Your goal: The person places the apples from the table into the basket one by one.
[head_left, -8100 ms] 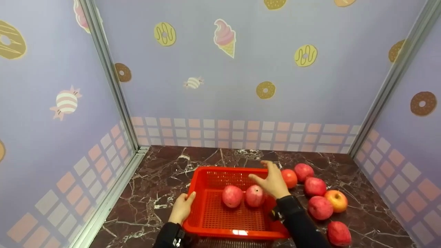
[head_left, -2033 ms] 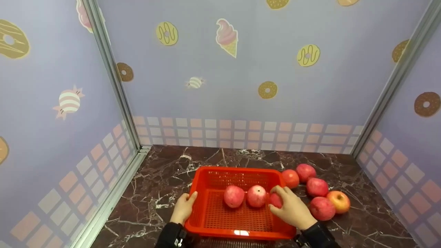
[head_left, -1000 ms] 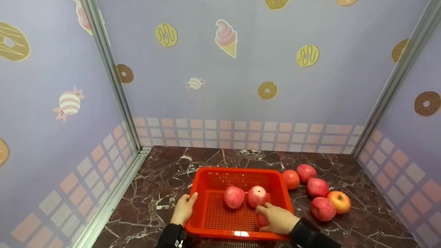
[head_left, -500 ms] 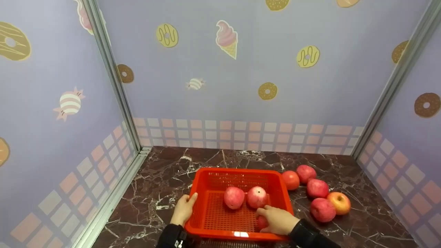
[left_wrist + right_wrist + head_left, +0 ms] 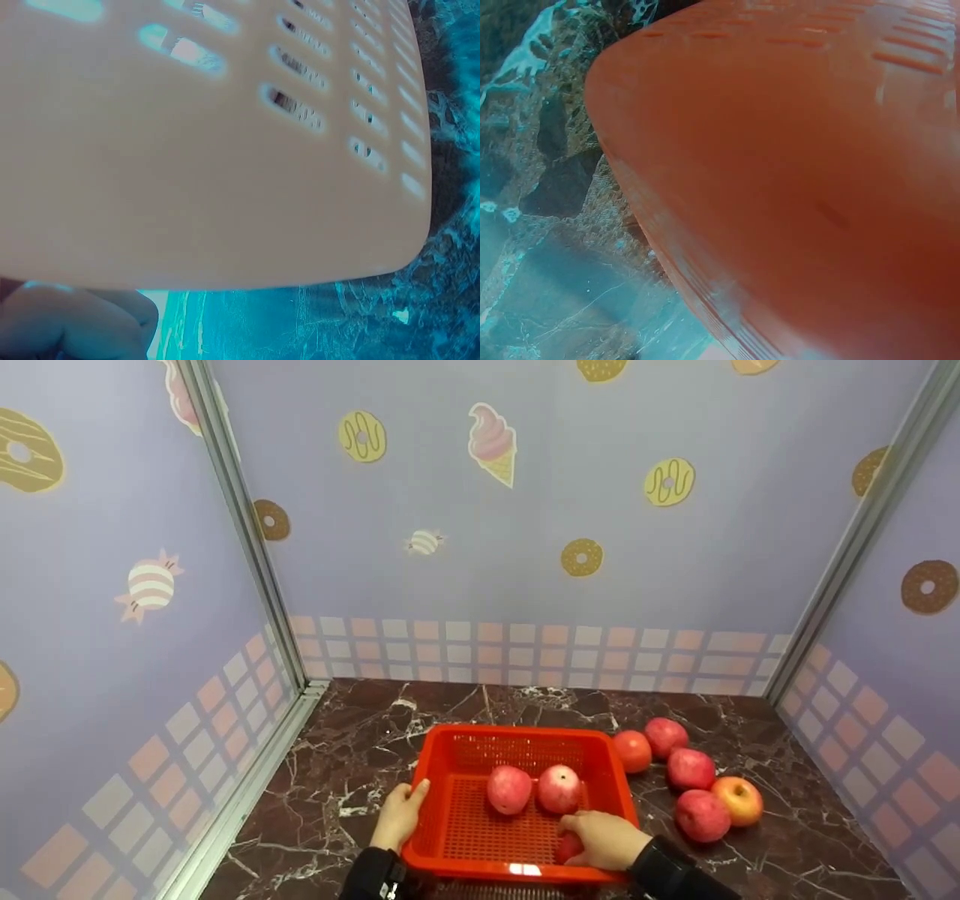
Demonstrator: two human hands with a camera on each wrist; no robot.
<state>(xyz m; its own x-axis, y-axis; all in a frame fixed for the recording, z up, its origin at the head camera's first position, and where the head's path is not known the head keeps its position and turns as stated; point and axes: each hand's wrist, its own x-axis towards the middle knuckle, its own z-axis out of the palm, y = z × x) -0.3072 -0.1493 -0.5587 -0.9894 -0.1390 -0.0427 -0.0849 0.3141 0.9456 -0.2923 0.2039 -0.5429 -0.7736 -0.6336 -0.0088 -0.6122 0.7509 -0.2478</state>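
Red plastic basket [image 5: 517, 730], lower centre of the frame — left hand [image 5: 397, 815] gripping its left rim, right hand [image 5: 606, 840] with fingers curled round a red apple [image 5: 568, 849] in its lower-right corner. Best to settle that one gently before letting go — two pinkish apples [image 5: 509, 790] lie inside too, nearer the middle.
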